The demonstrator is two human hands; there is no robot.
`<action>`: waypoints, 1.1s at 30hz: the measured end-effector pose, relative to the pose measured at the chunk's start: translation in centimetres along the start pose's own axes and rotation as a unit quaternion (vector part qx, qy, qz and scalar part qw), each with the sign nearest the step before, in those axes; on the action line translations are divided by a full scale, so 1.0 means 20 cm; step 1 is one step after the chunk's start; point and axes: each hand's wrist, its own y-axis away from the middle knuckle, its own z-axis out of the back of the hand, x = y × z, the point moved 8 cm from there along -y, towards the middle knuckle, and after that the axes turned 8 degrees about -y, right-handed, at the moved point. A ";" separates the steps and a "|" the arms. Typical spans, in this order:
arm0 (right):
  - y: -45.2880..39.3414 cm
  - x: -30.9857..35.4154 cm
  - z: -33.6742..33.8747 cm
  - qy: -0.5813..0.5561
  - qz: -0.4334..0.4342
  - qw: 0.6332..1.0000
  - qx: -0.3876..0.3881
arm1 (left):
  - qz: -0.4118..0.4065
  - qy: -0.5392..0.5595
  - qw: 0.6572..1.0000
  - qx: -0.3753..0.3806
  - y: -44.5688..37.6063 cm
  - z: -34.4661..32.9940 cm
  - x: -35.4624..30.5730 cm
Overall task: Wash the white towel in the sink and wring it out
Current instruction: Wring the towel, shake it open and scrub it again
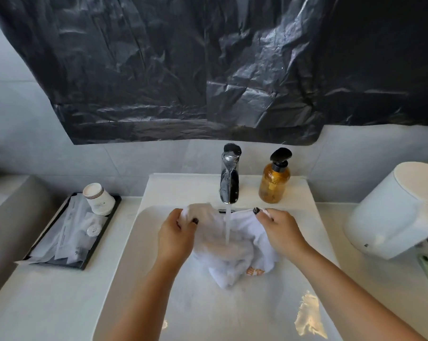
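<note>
White towel (235, 244) hung bunched in the sink (139, 267) under the faucet (230, 178) stream, its upper edge pinched by left hand (176, 233) and right hand (280, 232), fingers curled on cloth. Soaked, it likely handled limp and heavy; the gathered edges offered the surest hold.

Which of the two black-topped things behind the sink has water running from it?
The shiny metal tap, left of the amber soap bottle; its stream falls onto the white towel.
</note>
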 end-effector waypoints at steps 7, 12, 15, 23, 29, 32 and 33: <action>-0.05 -0.01 -0.24 -0.103 -0.155 0.981 -0.053 | 0.025 0.119 0.990 0.072 -0.01 -0.02 0.02; -0.08 0.11 -0.40 -0.108 -0.186 0.976 -0.021 | 0.036 0.123 0.986 0.105 -0.02 0.01 0.06; -0.09 0.12 -0.42 -0.080 -0.176 0.980 -0.041 | -0.034 -0.125 0.987 0.098 -0.05 0.04 0.08; 0.07 0.11 -0.37 -0.196 -0.198 0.960 -0.008 | -0.158 -0.141 0.921 0.326 0.07 -0.25 -0.06; 0.16 0.31 -0.11 -0.125 -0.077 0.989 -0.003 | -0.202 -0.129 0.904 0.355 0.12 -0.40 -0.14; 0.19 0.42 -0.03 -0.118 -0.011 0.993 -0.012 | -0.212 -0.146 0.889 0.378 0.08 -0.42 -0.21; 0.21 0.47 -0.01 -0.110 0.013 0.994 -0.011 | -0.225 -0.170 0.878 0.386 0.08 -0.43 -0.24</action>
